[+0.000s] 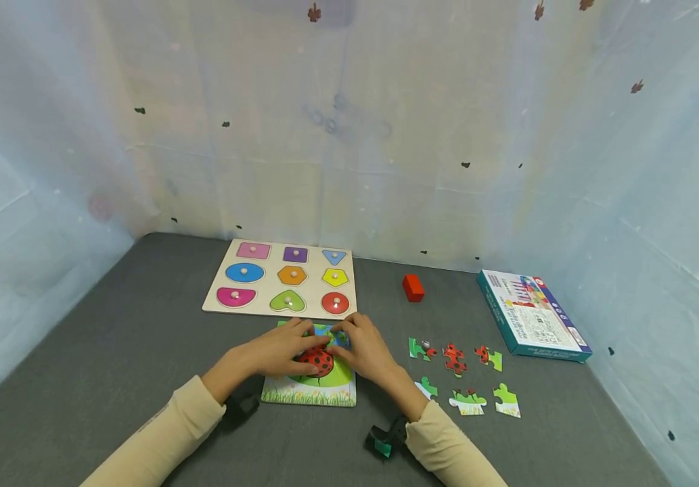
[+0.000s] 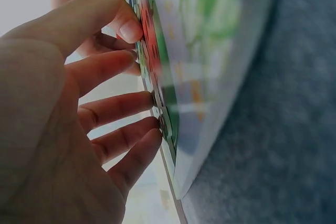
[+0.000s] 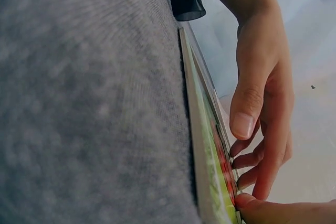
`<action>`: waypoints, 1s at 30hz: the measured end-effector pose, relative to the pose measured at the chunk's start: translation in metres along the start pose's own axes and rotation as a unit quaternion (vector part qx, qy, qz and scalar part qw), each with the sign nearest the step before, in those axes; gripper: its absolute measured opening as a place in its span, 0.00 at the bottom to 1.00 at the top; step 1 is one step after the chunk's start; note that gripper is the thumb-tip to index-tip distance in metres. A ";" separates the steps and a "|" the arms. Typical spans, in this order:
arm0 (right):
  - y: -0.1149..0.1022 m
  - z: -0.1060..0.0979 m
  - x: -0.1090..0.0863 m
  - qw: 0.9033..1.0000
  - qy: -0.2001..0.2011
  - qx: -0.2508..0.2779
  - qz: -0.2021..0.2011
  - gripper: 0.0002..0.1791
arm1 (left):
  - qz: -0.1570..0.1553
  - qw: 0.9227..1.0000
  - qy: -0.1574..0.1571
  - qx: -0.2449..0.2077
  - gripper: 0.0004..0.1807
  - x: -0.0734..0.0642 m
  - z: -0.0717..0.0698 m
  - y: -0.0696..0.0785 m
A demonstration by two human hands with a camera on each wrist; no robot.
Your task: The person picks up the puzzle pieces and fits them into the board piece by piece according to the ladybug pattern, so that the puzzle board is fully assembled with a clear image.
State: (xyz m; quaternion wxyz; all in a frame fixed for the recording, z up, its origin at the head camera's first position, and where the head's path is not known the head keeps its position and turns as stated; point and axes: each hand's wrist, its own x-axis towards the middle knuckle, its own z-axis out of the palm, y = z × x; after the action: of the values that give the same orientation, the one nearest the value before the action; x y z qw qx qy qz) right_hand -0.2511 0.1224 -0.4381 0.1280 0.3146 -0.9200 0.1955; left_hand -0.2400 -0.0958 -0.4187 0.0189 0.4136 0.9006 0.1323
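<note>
A ladybug jigsaw board point(image 1: 325, 396) lies flat on the dark grey table. My left hand point(image 1: 279, 348) rests over its upper left part, with several fingertips touching the pieces in the left wrist view and the fingers fairly straight. From the right, my right hand point(image 1: 369, 352) reaches over the board's upper right corner, its fingertips near the left hand's. In the right wrist view the left hand point(image 3: 262, 77) hangs above the board edge, and a right-hand finger point(image 3: 283, 211) touches the pieces. Both hands partly cover the picture's upper half.
Several loose ladybug pieces point(image 1: 467, 402) lie right of the board. Behind it sits a wooden shape puzzle point(image 1: 266, 276) with knobbed pieces. A red block point(image 1: 413, 288) stands farther right, and a teal-sided box point(image 1: 534, 314) lies near the right edge. Pale sheeting point(image 1: 349, 135) hangs behind.
</note>
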 end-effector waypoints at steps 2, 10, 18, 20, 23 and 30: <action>0.000 0.000 0.000 1.000 0.003 0.003 0.002 0.18 | -0.005 1.000 -0.003 0.004 0.31 0.002 0.001 0.000; 0.003 0.002 0.002 1.000 0.011 -0.003 -0.007 0.19 | -0.004 1.000 -0.006 0.018 0.33 0.007 0.001 0.001; 0.009 -0.007 0.002 0.998 -0.040 0.031 -0.038 0.21 | -0.005 0.999 -0.011 0.047 0.31 0.012 0.001 0.001; 0.013 -0.013 0.002 0.994 -0.077 0.054 -0.048 0.22 | -0.006 0.999 -0.012 0.051 0.31 0.013 0.001 0.001; 0.018 -0.021 0.001 0.989 -0.114 0.077 -0.060 0.22 | -0.007 0.998 -0.014 0.054 0.31 0.013 0.002 0.001; 0.025 -0.022 0.002 0.985 -0.126 0.091 -0.075 0.20 | -0.015 0.998 -0.021 0.059 0.32 0.014 0.002 0.001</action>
State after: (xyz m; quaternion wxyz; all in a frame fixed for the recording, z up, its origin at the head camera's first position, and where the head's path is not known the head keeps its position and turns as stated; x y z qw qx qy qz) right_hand -0.2660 0.1494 -0.4246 -0.0041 0.4153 -0.8810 0.2268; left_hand -0.2484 -0.0847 -0.4195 0.0152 0.4029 0.9124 0.0703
